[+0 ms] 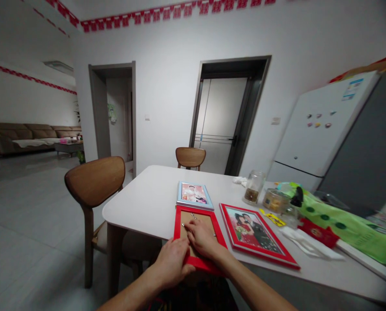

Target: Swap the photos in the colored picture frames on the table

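A red picture frame (216, 224) lies face down at the table's near edge, its brown backing board (205, 219) showing with small metal clips around it. My left hand (175, 261) grips the lower left side of this frame, thumb along the bottom edge. Over the backing board, my right hand (201, 237) has its fingers bent and pressed together near the left clip (183, 225); what is under the fingertips is hidden. Just beyond lies a light blue picture frame (179, 194), photo up. To the right rests another red picture frame (260, 255) with a couple's photo.
On the white table (137, 207) at the right stand a glass jar (253, 190), a round container (273, 201), white tissue (309, 244) and a green package (345, 224). Wooden chairs stand at the left (97, 181) and far side (190, 156). A refrigerator (309, 142) is behind.
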